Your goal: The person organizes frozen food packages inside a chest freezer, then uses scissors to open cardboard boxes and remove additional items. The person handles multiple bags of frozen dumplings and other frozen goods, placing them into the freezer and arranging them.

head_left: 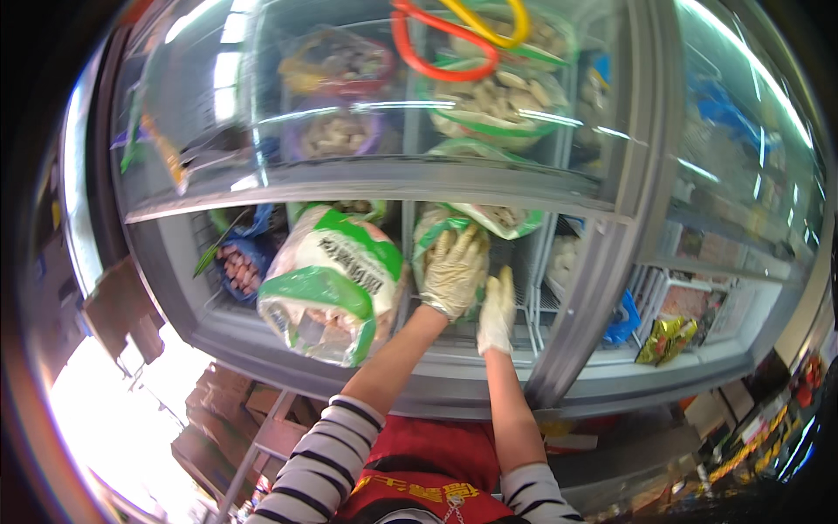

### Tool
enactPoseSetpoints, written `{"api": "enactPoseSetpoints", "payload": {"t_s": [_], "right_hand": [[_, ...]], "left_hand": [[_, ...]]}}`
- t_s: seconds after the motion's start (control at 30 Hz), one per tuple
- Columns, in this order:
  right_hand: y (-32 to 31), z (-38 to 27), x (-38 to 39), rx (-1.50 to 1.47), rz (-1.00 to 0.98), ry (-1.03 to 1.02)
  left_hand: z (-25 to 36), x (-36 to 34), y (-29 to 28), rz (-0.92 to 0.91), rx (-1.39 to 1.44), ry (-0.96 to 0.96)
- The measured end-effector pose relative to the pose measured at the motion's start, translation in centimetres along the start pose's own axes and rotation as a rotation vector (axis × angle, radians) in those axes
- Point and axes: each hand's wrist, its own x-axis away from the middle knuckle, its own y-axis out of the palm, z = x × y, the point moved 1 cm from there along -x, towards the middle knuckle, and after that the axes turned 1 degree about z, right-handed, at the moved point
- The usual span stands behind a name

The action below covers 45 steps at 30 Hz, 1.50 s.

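Both my hands wear thin whitish gloves and reach into a chest freezer [454, 397]. My left hand [454, 271] lies on a green-edged plastic bag [428, 229], its fingers spread over the plastic; what is beneath the palm is hidden. Just right of it, my right hand [497, 313] is held with its fingers stretched out, beside the wire divider, and I see nothing in it. Left of my hands stands a large white and green plastic bag [336, 253], bulging with pale pinkish frozen food. Beyond my fingertips is another green-edged bag [515, 220].
A sliding glass lid [349, 179] covers the far half, with bags of frozen pieces beneath. Red and yellow loops [445, 65] lie on it. At left sits a blue bag of pink pieces [243, 269]. A thick grey post [594, 301] and a gold-green packet [668, 341] are right.
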Motion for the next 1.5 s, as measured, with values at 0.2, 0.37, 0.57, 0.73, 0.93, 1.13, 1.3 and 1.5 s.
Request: {"api": "enactPoseSetpoints", "payload": {"t_s": [0.2, 0.37, 0.57, 0.73, 0.93, 1.13, 1.3, 1.5], "right_hand": [[-0.3, -13.9, 5.8, -0.017, -0.689, -0.425], [8.1, -18.1, 10.8, 0.384, -0.763, -0.69], [12.0, -17.8, 11.7, 0.625, -0.521, -0.809], [12.8, -16.0, 9.4, 0.288, -0.451, -0.879], [13.2, -15.4, 8.6, -0.019, -0.552, -0.385], [11.4, -17.9, 13.6, -0.331, -0.607, 0.048], [0.5, -22.6, 15.6, 0.322, -0.454, -0.734], [-7.7, -25.6, 17.8, 0.476, -0.379, -0.604]], "left_hand": [[0.5, 1.3, 1.9, 0.024, -0.621, -0.066], [1.6, 1.3, 1.1, -0.059, -0.061, -0.093], [1.4, 3.4, -2.3, 0.005, -0.06, -0.002], [0.2, 5.8, -3.2, 0.072, 0.096, -0.011], [-0.8, 9.7, -3.3, 0.145, 0.326, -0.074], [-0.7, 14.1, -3.8, 0.254, 0.634, -0.296], [-0.6, 15.6, -2.5, 0.294, 0.762, -0.374], [-1.7, 9.1, 2.9, 0.213, 0.355, 0.211]]}}
